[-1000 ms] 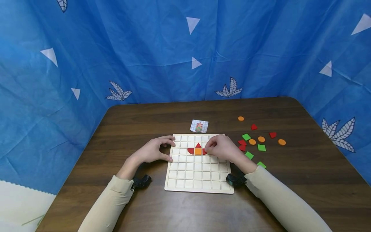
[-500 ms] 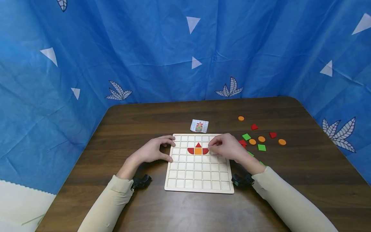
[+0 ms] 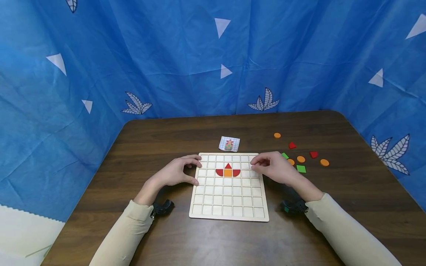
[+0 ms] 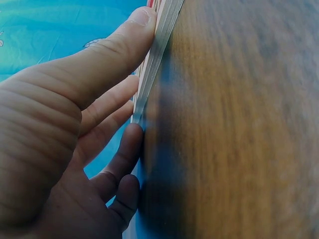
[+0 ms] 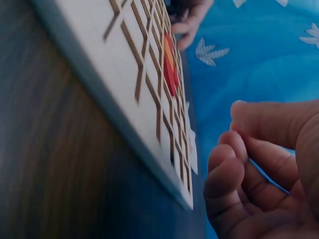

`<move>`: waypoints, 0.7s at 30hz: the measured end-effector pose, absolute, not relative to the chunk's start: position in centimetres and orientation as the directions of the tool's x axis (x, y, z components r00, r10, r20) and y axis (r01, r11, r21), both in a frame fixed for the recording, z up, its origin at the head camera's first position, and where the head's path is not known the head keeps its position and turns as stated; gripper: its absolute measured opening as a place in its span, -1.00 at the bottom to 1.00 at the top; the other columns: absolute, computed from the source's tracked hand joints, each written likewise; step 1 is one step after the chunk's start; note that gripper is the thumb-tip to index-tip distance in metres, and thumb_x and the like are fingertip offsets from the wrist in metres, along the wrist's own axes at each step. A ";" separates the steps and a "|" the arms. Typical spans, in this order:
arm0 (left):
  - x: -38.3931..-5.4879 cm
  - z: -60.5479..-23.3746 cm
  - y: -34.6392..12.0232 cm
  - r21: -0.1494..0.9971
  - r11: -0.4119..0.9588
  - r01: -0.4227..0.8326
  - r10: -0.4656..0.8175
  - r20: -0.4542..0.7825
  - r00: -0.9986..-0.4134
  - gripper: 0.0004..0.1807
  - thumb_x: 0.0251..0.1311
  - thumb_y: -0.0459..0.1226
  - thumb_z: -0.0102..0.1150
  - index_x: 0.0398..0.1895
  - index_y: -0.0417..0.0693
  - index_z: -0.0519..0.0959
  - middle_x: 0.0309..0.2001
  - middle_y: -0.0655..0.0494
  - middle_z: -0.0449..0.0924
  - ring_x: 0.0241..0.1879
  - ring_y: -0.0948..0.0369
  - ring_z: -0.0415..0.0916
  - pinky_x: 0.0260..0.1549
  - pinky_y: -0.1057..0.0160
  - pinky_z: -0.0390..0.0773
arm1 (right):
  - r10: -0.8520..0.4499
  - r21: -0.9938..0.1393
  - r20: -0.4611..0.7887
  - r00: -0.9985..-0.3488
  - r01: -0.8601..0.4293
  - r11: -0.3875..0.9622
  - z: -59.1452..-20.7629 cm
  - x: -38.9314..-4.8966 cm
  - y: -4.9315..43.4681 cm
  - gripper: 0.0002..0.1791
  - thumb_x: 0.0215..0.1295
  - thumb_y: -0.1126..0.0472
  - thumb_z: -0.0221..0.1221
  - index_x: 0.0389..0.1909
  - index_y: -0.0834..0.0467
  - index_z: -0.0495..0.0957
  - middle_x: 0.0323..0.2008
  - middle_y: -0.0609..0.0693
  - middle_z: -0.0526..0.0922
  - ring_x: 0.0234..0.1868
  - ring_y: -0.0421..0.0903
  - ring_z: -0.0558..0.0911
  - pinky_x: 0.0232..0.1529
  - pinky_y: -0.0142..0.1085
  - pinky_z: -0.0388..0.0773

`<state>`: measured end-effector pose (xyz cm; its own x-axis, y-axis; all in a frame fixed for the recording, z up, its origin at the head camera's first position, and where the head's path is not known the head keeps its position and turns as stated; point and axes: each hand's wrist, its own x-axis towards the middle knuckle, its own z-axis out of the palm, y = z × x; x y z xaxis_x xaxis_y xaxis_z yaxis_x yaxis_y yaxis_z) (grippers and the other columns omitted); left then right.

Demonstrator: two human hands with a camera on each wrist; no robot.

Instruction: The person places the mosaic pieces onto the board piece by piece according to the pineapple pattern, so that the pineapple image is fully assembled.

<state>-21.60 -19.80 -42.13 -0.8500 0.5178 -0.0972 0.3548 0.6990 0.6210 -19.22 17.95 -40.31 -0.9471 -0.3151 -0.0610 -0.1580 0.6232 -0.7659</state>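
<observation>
A pale grid board (image 3: pixel 229 201) lies on the table. In its upper rows, an orange square tile (image 3: pixel 227 173) sits below a red triangle tile (image 3: pixel 227 166), with a red curved-edge tile (image 3: pixel 219 172) on its left and another red curved-edge tile (image 3: pixel 236 173) on its right. My left hand (image 3: pixel 173 172) rests its thumb and fingertips against the board's left edge, the fingers relaxed. Over the board's right edge hovers my right hand (image 3: pixel 274 168). Its fingers are loosely bent; in the right wrist view nothing shows between thumb (image 5: pixel 274 119) and fingers.
Behind the board lies a small printed card (image 3: pixel 229 144) with a coloured grid pattern. To the right are scattered orange discs (image 3: pixel 301 159), green squares (image 3: pixel 301 169) and red pieces (image 3: pixel 314 154), some partly hidden by my right hand. A blue curtain (image 3: pixel 186 55) hangs beyond the wooden table (image 3: pixel 159 136).
My right hand has let go of the right red curved-edge tile and moved right, to the board's edge, uncovering that tile. My left hand has stayed in place.
</observation>
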 end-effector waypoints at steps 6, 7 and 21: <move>-21.5 -41.9 -19.7 0.618 0.707 0.343 0.508 -0.106 -0.855 -0.41 -0.06 0.00 0.64 0.08 0.17 0.64 0.46 0.20 0.41 0.27 0.10 0.47 0.32 0.03 0.47 | -0.294 -0.739 -0.040 -0.955 -0.169 0.652 -40.3 -18.6 20.6 -0.83 0.38 0.17 0.33 -0.08 0.09 0.75 -0.27 -0.02 0.68 -0.26 -0.02 0.53 -0.34 -0.29 0.52; -21.5 -41.9 -19.7 0.618 0.708 0.341 0.506 -0.107 -0.856 -0.41 -0.06 0.00 0.64 0.08 0.17 0.64 0.46 0.20 0.41 0.28 0.10 0.47 0.32 0.03 0.47 | -0.290 -0.738 -0.043 -0.956 -0.166 0.654 -40.3 -18.5 21.1 -0.84 0.39 0.17 0.32 -0.08 0.08 0.75 -0.27 -0.02 0.68 -0.26 -0.02 0.53 -0.35 -0.29 0.52; -21.5 -42.1 -19.8 0.622 0.707 0.336 0.503 -0.108 -0.857 -0.41 -0.07 0.03 0.64 0.07 0.21 0.64 0.46 0.20 0.41 0.28 0.11 0.47 0.31 0.02 0.49 | -0.248 -0.739 -0.008 -0.969 -0.161 0.654 -40.4 -18.0 24.8 -0.80 0.40 0.17 0.32 -0.03 0.14 0.74 -0.21 0.01 0.73 -0.24 -0.01 0.61 -0.32 -0.32 0.63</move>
